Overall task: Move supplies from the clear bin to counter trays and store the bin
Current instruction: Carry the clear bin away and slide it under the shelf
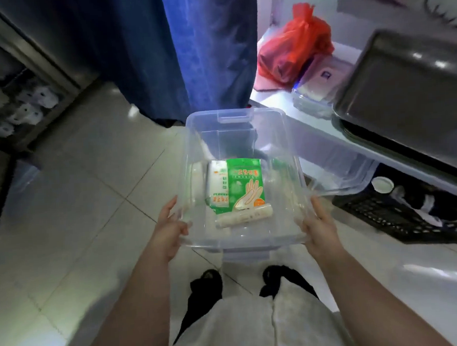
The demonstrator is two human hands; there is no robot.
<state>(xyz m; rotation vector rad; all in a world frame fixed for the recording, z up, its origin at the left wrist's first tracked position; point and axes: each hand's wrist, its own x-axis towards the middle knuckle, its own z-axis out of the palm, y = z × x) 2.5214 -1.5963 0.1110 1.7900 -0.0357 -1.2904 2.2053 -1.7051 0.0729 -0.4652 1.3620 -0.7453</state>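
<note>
I hold a clear bin (235,119) in the air over the tiled floor, in the middle of the view. My left hand (169,228) grips its near left rim and my right hand (319,226) grips its near right rim. Inside lie a green pack of disposable gloves (245,182), a white and green pack (218,184) beside it on the left, and a pale roll (244,217) across the near end. A dark metal tray (403,89) rests on the white counter (325,130) at the right.
A red plastic bag (295,47) and clear packets (315,91) lie on the counter. Another person in blue trousers (207,49) stands just beyond the bin. A black crate (409,213) sits under the counter. Steel shelving with white rolls (25,109) stands at the left.
</note>
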